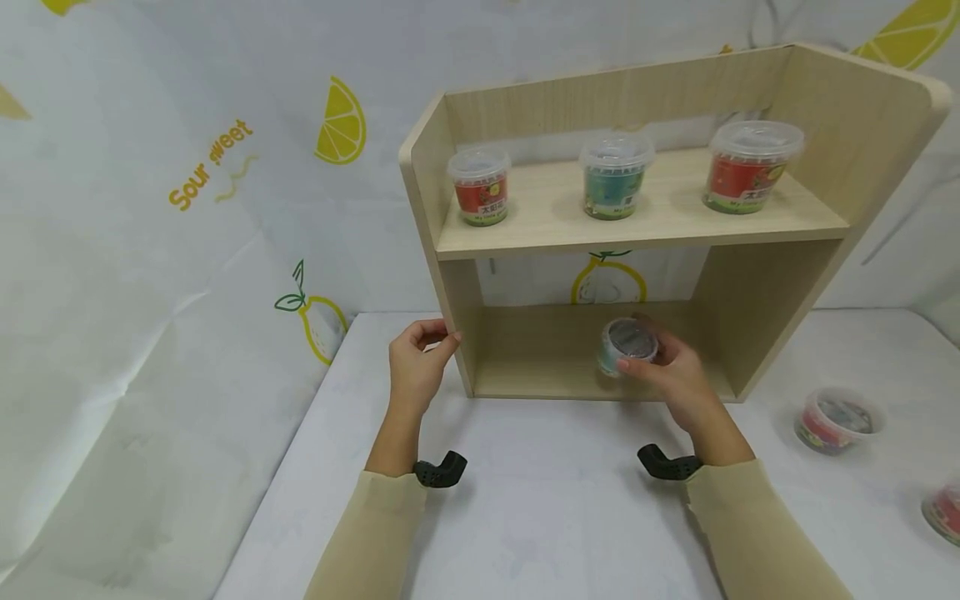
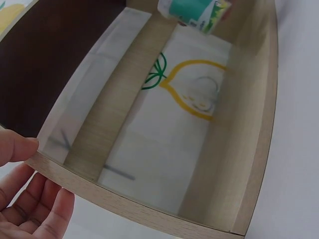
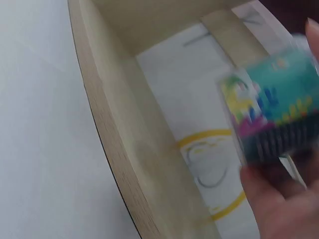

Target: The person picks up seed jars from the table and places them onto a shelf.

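Sleeves [image 1: 765, 533] of beige cloth run forward from the near edge, well apart, with a black wrist mount [image 1: 670, 463] on each; both forearms angle over the white desk [image 1: 540, 500]. Six plastic cups show in all. Two have red labels: one red desk cup [image 1: 834, 423] sits to the right of the right hand [image 1: 681, 383], and an outer red cup [image 1: 947, 512], cut by the frame, lies nearer and farther right. Left hand [image 1: 418, 364]: thumb and fingers pinch the front edge of the wooden shelf [image 1: 536, 354] at its left side. The right hand's thumb and fingers curl around a teal-labelled cup [image 1: 627, 340], blurred, over the lower board; I cannot tell whether its base touches. Above and beyond the hands, three cups stand spaced along the upper tier: small red cup [image 1: 482, 200] leftmost, teal middle cup [image 1: 615, 192], large red cup [image 1: 742, 179] rightmost. Farthest hangs a lemon-printed sheet [image 1: 225, 267].
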`<state>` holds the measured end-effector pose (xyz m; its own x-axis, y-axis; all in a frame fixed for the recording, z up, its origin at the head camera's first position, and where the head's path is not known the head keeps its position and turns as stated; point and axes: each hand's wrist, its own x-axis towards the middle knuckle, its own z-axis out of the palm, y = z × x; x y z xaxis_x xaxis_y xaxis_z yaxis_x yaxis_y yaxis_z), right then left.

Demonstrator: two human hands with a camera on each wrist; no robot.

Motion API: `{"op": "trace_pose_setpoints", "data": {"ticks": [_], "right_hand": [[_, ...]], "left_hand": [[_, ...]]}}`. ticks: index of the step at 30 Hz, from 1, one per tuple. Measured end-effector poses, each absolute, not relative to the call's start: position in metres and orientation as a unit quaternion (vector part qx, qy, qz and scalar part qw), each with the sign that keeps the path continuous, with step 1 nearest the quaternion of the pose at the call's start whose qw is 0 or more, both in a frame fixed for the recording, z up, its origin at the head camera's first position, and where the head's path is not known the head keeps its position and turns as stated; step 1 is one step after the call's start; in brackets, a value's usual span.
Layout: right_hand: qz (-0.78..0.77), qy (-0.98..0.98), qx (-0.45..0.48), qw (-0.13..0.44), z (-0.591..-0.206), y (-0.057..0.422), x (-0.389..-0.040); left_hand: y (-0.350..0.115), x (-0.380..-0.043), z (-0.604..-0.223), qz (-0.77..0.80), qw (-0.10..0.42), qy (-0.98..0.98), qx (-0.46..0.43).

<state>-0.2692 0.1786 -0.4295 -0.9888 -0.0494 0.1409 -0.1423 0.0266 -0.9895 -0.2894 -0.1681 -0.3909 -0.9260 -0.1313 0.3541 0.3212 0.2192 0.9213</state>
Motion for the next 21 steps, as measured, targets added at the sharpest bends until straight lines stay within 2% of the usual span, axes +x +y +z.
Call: {"op": "trace_pose_setpoints", "data": {"ticks": [7, 11, 21], "right_hand": [[0.732, -0.665, -0.050, 0.138, -0.431, 0.192, -0.274], [0.716, -0.665, -0.115, 0.179, -0.433, 0.198, -0.276], [0.633, -0.724, -0.185, 0.202, -0.448, 0.210, -0.279]], "left_hand": [[-0.168, -0.289, -0.391, -0.618, 0.185, -0.762, -0.059], [-0.168, -0.289, -0.391, -0.616, 0.185, -0.764, -0.057], [-0.168, -0.289, -0.390, -0.617, 0.173, -0.766, -0.049]]}}
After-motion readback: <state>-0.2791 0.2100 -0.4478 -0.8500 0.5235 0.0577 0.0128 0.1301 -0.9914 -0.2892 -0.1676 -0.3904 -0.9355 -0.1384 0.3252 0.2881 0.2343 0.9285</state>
